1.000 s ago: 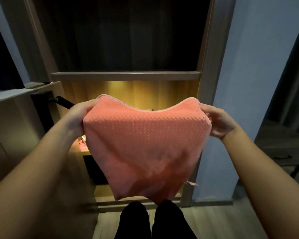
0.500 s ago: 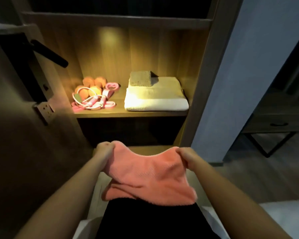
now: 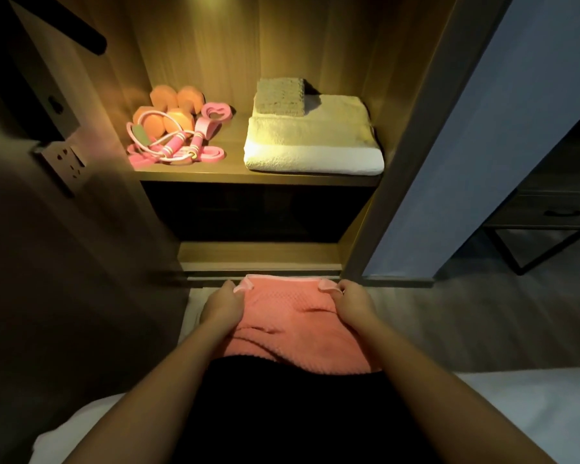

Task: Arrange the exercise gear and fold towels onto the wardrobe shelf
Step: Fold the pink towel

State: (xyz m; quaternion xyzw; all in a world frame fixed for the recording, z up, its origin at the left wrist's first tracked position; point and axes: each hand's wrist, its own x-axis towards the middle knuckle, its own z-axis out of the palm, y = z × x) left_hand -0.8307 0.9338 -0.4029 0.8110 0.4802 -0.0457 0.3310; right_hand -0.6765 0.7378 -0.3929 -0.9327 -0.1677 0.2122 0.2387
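Our left hand [image 3: 221,309] and right hand [image 3: 354,304] each pinch a far corner of the coral towel [image 3: 292,326], fingers curled round its pale hem. The cloth spreads back from the fingertips over a black-clad lap [image 3: 292,416]. Well beyond the fingers, the lit wardrobe shelf [image 3: 235,177] holds a folded white towel [image 3: 312,145] topped by a small beige towel [image 3: 280,97], with orange dumbbells [image 3: 168,110] and a pink jump rope [image 3: 178,147] just left of them.
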